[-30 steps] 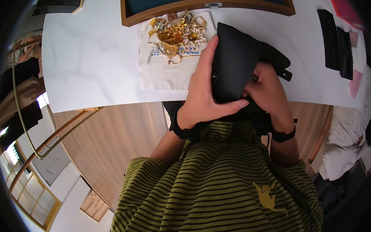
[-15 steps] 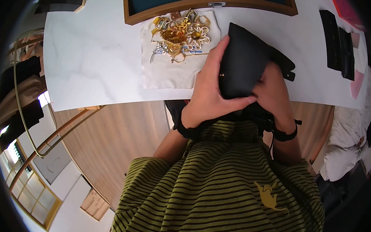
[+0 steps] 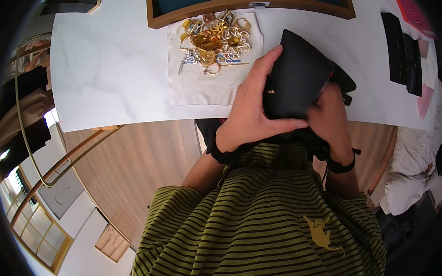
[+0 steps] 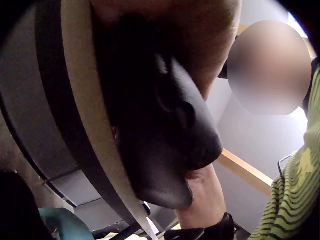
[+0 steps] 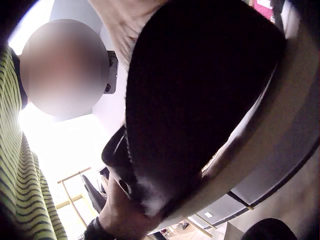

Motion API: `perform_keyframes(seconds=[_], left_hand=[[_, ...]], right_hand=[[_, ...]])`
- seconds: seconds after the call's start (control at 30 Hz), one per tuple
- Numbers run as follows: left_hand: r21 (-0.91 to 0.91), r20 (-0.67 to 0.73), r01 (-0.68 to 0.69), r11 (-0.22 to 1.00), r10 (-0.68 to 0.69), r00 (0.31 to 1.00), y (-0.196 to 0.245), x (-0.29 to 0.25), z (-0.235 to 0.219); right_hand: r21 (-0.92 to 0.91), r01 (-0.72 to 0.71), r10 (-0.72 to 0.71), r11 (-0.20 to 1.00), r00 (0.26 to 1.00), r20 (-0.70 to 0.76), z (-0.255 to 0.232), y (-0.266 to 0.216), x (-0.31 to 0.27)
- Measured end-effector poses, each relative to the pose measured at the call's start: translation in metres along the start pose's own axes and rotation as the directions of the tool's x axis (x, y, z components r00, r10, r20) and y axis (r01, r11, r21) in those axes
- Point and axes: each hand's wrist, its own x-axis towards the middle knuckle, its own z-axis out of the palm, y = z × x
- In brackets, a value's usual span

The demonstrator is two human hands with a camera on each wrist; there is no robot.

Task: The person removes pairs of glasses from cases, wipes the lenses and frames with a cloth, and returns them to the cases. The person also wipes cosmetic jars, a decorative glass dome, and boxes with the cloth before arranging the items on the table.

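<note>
A black leather pouch (image 3: 297,74) is held up over the table's front edge in the head view. My left hand (image 3: 247,112) grips its left side, with the thumb along the bottom edge and a small metal stud (image 3: 271,91) beside the fingers. At the pouch's right side is my right hand (image 3: 332,116), its fingers out of sight at the opening. A rounded flap (image 3: 345,79) sticks out beyond that hand. From the left wrist, the dark folded leather (image 4: 160,175) fills the middle. On a white cloth (image 3: 198,92) to the left lies a heap of gold and silver jewellery (image 3: 211,40).
A wooden case (image 3: 207,12) with a dark blue-green lining stands at the back of the white table (image 3: 104,72). Black strips (image 3: 398,52) and pink pieces (image 3: 424,101) lie at the right. A clothes rail (image 3: 19,117) is on the far left.
Both hands and the pouch have shifted to the right in the head view. The right hand's fingers have gone further out of sight at the pouch's opening. The jewellery stays on the cloth.
</note>
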Motion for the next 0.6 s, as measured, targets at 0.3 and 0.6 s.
perform_keyframes(seconds=[0.3, 0.6], left_hand=[[-0.078, 0.059, 0.198, 0.977, -0.193, 0.979, 0.000, -0.004, 0.000], [-0.104, -0.039, 0.258, 0.961, -0.263, 0.964, 0.004, -0.005, 0.004]], right_hand=[[0.099, 0.137, -0.139, 0.986, 0.990, 0.010, -0.004, 0.004, -0.005], [0.048, 0.048, -0.045, 0.998, 0.997, -0.059, -0.024, -0.007, -0.014]])
